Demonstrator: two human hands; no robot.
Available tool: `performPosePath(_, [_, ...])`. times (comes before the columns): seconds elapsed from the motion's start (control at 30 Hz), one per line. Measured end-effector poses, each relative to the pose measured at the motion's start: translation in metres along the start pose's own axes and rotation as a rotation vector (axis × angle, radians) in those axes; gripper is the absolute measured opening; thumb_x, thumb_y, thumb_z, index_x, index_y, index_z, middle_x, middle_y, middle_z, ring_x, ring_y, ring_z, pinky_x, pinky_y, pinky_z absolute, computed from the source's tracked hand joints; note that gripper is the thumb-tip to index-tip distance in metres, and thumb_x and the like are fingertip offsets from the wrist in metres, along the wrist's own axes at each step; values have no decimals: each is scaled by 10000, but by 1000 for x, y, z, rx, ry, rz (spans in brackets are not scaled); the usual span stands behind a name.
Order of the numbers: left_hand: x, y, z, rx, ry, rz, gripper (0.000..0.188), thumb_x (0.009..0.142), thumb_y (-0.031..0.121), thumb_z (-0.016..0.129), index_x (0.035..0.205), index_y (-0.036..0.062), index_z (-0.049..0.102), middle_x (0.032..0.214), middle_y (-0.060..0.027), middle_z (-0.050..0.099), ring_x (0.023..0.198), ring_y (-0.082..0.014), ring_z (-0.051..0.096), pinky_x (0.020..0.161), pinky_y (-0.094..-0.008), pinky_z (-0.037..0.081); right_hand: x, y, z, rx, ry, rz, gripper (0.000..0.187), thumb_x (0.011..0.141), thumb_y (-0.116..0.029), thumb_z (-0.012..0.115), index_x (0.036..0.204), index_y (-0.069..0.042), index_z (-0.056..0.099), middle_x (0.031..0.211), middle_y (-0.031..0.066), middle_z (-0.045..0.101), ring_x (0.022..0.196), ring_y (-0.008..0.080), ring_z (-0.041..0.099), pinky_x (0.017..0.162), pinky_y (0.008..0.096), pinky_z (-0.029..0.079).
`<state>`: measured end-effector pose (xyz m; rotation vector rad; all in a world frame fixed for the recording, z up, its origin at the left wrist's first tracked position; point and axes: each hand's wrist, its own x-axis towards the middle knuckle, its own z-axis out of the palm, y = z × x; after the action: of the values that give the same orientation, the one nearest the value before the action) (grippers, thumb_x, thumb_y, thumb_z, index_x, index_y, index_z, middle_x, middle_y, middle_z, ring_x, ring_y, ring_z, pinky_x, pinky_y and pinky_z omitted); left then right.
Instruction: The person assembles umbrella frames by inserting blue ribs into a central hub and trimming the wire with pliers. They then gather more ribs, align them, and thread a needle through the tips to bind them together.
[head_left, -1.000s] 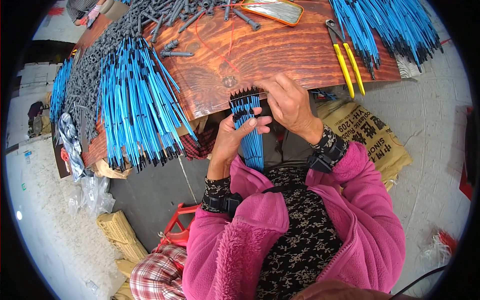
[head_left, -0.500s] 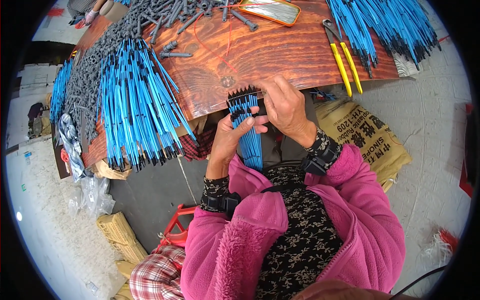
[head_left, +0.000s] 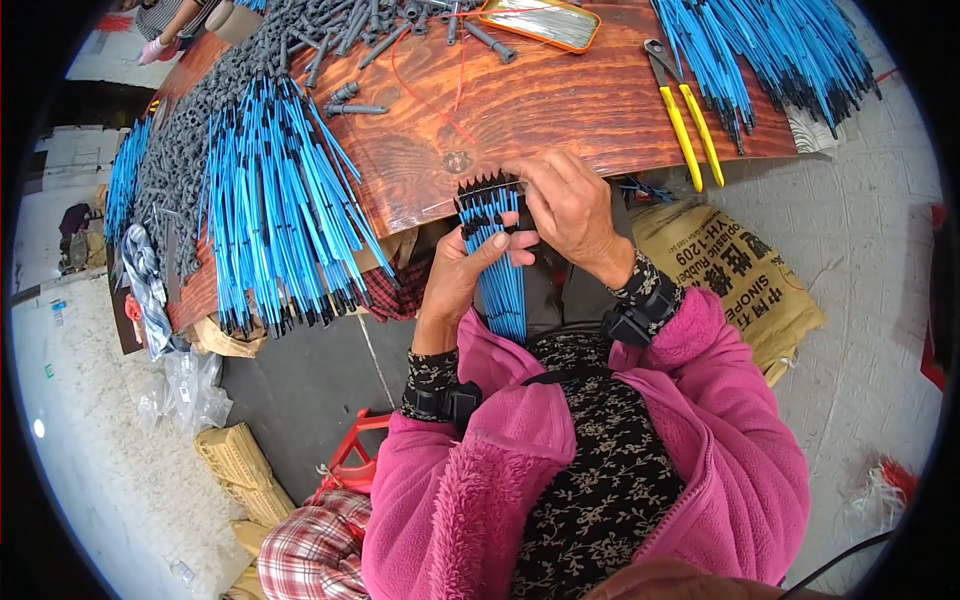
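Note:
My left hand is closed around a fanned bundle of thin blue rods, just off the table's near edge. Their black pointed tips stand in a row facing away from me. Across the tips runs a thin pale wire. At the right end of that row, my right hand pinches the wire between thumb and forefinger; its exact fingertip contact is partly hidden. Below my hands, the rods' lower ends hang over my lap.
Yellow-handled pliers lie at the table's right edge, beside more blue rods. An orange-rimmed tray holds thin wires. Grey plastic plugs and a blue rod heap cover the left. A co-worker's gloved hand shows far left.
My two hands and the bundle stay almost in place. At the far left, the co-worker's gloved hand has shifted left and slightly nearer.

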<state>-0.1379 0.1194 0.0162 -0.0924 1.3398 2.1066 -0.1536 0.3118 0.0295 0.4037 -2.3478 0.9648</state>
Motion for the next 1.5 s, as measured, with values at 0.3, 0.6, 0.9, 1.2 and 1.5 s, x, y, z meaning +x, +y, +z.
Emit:
performPosePath(0.3, [0,0,0,9,9,3,368,943,169,681,1258,-3,602,1032,-204,724,882,-242,734,772,-336,597,-1,0,7,-15,73,-19,278,784,14,622,1043,-56,695,845,108,627,781,304,618,671,396,507])
performPosePath(0.6, [0,2,2,41,13,8,369,943,172,682,1256,-7,602,1046,-210,722,877,-233,732,775,-322,590,12,3,-7,21,-73,-5,239,791,14,625,1010,-50,696,851,99,631,800,304,632,676,393,510])
performPosePath(0.9, [0,2,3,49,14,-2,382,945,167,678,1270,-13,590,1060,-218,718,888,-225,729,783,-319,586,19,13,-8,96,-114,-92,245,791,5,602,1008,-62,693,913,93,613,852,299,627,707,397,513])
performPosePath(1.2, [0,0,2,35,2,4,376,949,160,671,1271,-18,587,1073,-223,713,897,-227,727,794,-326,586,27,9,-10,119,-166,-129,301,764,49,596,1030,-47,700,909,108,603,871,298,626,712,389,514])
performPosePath(1.5, [-2,3,5,29,3,-7,362,954,150,662,1266,-19,589,1075,-218,712,902,-230,726,802,-335,589,25,15,-9,171,-212,-141,314,771,39,584,1051,-52,696,918,109,601,876,298,615,741,392,500])
